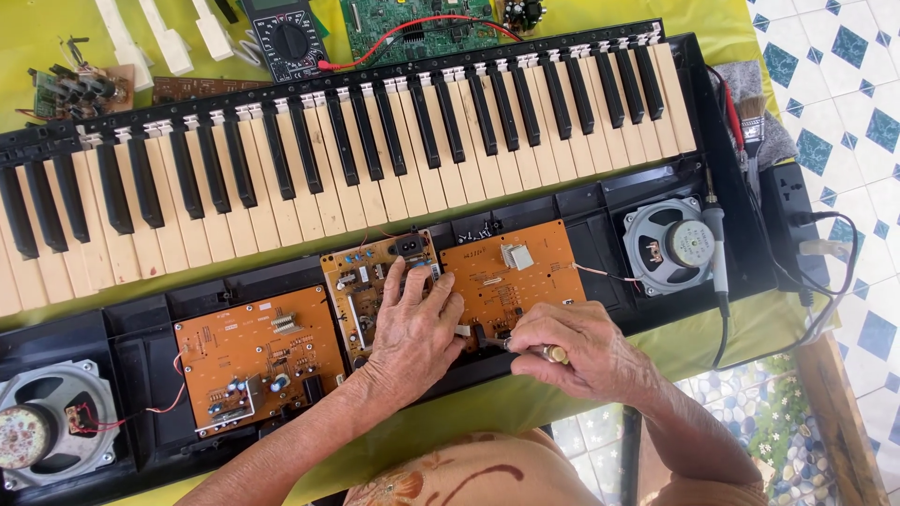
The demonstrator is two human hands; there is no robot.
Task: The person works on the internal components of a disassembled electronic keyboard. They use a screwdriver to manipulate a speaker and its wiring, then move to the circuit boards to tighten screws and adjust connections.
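Note:
An opened electronic keyboard point(375, 159) lies across the table, its black case point(581, 201) showing orange circuit boards. My left hand point(412, 328) rests flat on the middle board point(370, 272), fingers spread, fingertips near a white connector. My right hand point(572, 347) is closed around a small screwdriver point(539, 352) with a pale handle, whose tip points left at the lower edge of the right board point(525, 267). A third board point(253, 351) sits to the left.
Round speakers sit at the case's right point(670, 245) and left point(42, 436) ends. A soldering iron point(717, 248) lies by the right speaker. A multimeter point(286, 37), a green board point(412, 23), loose white keys point(164, 37) and a brush point(752, 117) lie beyond.

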